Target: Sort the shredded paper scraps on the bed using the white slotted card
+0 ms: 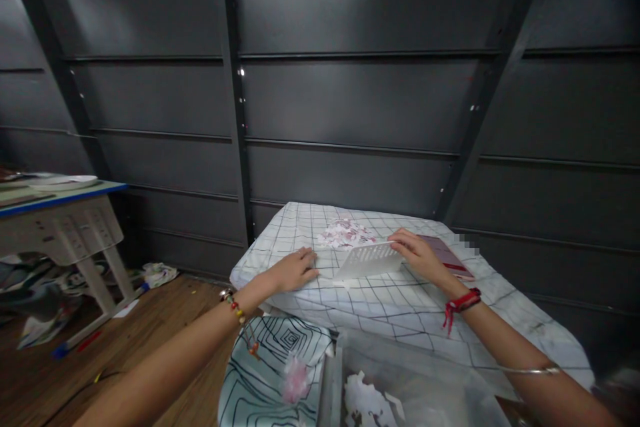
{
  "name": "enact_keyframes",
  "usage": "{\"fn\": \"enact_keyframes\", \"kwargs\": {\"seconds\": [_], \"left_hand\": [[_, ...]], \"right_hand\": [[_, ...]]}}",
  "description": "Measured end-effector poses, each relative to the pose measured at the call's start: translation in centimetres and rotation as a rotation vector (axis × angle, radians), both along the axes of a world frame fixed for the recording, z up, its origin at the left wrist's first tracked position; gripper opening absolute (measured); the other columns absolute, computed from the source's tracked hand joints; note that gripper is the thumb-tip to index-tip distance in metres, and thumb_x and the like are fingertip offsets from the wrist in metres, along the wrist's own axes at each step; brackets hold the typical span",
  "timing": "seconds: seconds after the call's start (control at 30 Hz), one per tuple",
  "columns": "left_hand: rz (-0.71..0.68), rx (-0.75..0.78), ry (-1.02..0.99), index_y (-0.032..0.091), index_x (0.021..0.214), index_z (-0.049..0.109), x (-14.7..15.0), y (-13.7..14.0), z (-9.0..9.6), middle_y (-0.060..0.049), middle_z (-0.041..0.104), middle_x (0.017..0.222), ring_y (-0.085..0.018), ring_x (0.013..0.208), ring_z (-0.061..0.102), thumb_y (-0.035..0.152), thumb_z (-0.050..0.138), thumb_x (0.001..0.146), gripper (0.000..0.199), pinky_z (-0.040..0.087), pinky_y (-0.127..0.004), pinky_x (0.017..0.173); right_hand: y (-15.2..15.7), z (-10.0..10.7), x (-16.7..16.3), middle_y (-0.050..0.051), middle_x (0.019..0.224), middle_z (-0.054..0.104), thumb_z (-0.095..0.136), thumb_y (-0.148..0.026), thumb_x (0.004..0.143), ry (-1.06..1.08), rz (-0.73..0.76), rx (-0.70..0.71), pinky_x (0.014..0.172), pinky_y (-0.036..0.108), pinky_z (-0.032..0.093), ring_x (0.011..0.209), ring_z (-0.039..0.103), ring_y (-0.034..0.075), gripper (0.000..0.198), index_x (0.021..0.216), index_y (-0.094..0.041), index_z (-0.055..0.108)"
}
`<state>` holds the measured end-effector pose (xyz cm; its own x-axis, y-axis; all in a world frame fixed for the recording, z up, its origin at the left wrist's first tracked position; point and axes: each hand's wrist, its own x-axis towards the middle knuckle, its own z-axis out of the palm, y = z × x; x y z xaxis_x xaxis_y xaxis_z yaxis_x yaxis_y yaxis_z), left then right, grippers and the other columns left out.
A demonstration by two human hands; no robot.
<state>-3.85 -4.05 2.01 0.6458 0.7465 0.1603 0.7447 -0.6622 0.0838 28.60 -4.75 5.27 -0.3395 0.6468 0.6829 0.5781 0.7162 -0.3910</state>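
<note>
My right hand (411,250) pinches the upper right corner of a white sheet (367,261) with rows of cut-out holes. The sheet stands tilted on its lower edge on a bed-like surface covered with a white checked cloth (280,240). Left of the sheet, my left hand (295,270) rests on the cloth with its fingers stretched out, holding nothing that I can see. Behind the sheet lies a loose pile of small white and pinkish paper pieces (346,232). A dark red notebook-like item (445,255) lies beyond my right hand, partly hidden by it.
Below the cloth's front edge is a translucent plastic bin (425,353) with white cut pieces (367,403) inside. Beside it, a pink plastic bundle (295,379) lies on a patterned teal fabric (270,360). A desk (90,203) stands left, before a dark panelled wall (350,100).
</note>
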Motion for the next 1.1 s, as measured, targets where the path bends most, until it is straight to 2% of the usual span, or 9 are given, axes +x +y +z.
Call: {"fn": "enact_keyframes", "kwargs": {"seconds": [0.17,0.4,0.5,0.6,0.7,0.8,0.9,1.1], "left_hand": [[0.036,-0.03,0.033,0.013,0.131,0.044,1.3,-0.6,-1.0,-0.015,0.038,0.142,-0.029,0.128,0.039,0.038,0.035,0.094,0.046,0.032,-0.039,0.103],[0.067,-0.082,0.063,0.017,0.131,0.043,1.0,-0.5,-0.5,-0.012,0.037,0.143,-0.028,0.13,0.034,0.041,0.036,0.093,0.045,0.029,-0.04,0.104],[0.071,-0.048,0.054,0.018,0.126,0.048,1.3,-0.3,-0.4,-0.012,0.039,0.142,-0.029,0.13,0.035,0.04,0.035,0.094,0.042,0.03,-0.043,0.103],[0.108,-0.013,0.029,0.017,0.125,0.049,1.8,0.7,-0.4,-0.014,0.039,0.141,-0.031,0.13,0.033,0.041,0.034,0.094,0.042,0.031,-0.046,0.103],[0.191,0.007,0.012,0.013,0.129,0.046,2.4,2.4,-0.4,-0.016,0.038,0.142,-0.031,0.132,0.03,0.041,0.035,0.094,0.046,0.029,-0.046,0.105],[0.282,0.052,-0.021,0.012,0.129,0.045,2.6,4.2,-0.6,-0.016,0.04,0.14,-0.029,0.132,0.032,0.037,0.037,0.094,0.044,0.028,-0.042,0.106],[0.361,0.075,-0.016,0.01,0.124,0.049,2.4,5.4,-1.1,-0.017,0.044,0.136,-0.027,0.129,0.036,0.031,0.038,0.093,0.039,0.031,-0.038,0.105],[0.39,0.093,0.0,0.013,0.117,0.054,1.8,5.4,-1.9,-0.014,0.052,0.128,-0.025,0.123,0.044,0.027,0.035,0.093,0.034,0.036,-0.038,0.1]], "right_hand": [[-1.3,0.3,1.5,0.003,0.072,0.057,0.048,-0.043,0.085,0.014,0.017,-0.064,0.063,0.029,0.043,0.069,0.053,0.016,0.029,0.073,-0.02,0.062],[-3.3,1.7,3.3,0.003,0.073,0.057,0.05,-0.041,0.085,-0.06,0.088,-0.111,0.065,0.029,0.042,0.07,0.054,0.015,0.027,0.073,-0.021,0.063],[-2.9,1.7,3.8,0.003,0.075,0.058,0.05,-0.041,0.085,-0.046,0.027,-0.055,0.067,0.03,0.043,0.074,0.055,0.016,0.025,0.076,-0.021,0.063],[-1.7,1.3,3.9,0.004,0.079,0.059,0.05,-0.039,0.085,0.011,-0.107,0.048,0.069,0.03,0.043,0.076,0.056,0.017,0.023,0.081,-0.021,0.063],[-0.3,0.7,3.2,0.005,0.082,0.06,0.048,-0.037,0.086,0.068,-0.254,0.168,0.07,0.032,0.043,0.079,0.056,0.018,0.022,0.083,-0.021,0.063],[0.7,0.0,1.6,0.005,0.081,0.059,0.047,-0.035,0.086,0.091,-0.325,0.257,0.071,0.032,0.044,0.078,0.055,0.019,0.022,0.082,-0.021,0.063],[1.7,-0.6,-0.5,0.005,0.082,0.058,0.043,-0.032,0.088,0.099,-0.333,0.293,0.071,0.033,0.044,0.078,0.055,0.019,0.022,0.085,-0.021,0.063],[3.4,-1.5,-3.9,0.006,0.085,0.056,0.041,-0.028,0.089,0.113,-0.291,0.327,0.076,0.034,0.044,0.081,0.053,0.019,0.023,0.089,-0.022,0.063]]}}
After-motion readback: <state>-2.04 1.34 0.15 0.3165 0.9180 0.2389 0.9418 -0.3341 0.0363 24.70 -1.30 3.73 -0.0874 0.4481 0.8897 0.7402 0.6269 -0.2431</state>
